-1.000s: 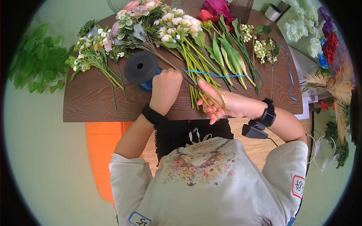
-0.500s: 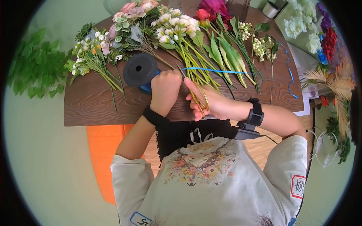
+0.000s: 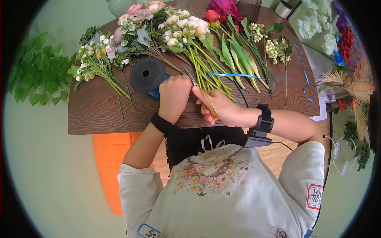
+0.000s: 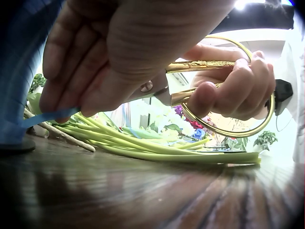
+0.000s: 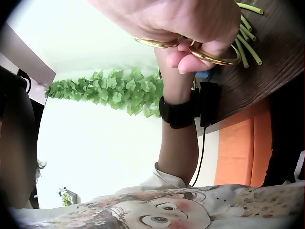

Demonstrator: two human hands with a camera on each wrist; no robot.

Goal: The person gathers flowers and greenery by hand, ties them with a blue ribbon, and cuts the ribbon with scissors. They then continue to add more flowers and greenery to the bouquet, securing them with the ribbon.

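My left hand point(image 3: 174, 95) is curled beside the spool point(image 3: 147, 74), which has a black flange and blue ribbon wound on it. In the left wrist view, a short run of blue ribbon point(image 4: 52, 115) goes from the spool into the fingers of that hand, which pinch it. My right hand point(image 3: 217, 106) grips gold-handled scissors point(image 3: 212, 106), fingers through the loops point(image 5: 217, 59). Their blades point up and left, right beside the left fist. A separate length of blue ribbon point(image 3: 234, 75) lies across the green stems point(image 3: 202, 71), its left end apart from the blades.
White blooms point(image 3: 186, 29), pink flowers point(image 3: 143, 12), tulips point(image 3: 213, 16) and berry sprigs point(image 3: 274, 49) lie along the back of the wooden table point(image 3: 103, 115). A small white bunch point(image 3: 91, 57) is at left. Another curled ribbon point(image 3: 304, 75) lies near the right edge.
My right hand moved left with the scissors to the left fist, and the handles closed together. The ribbon's left end, earlier at the blades, now lies farther right over the stems.
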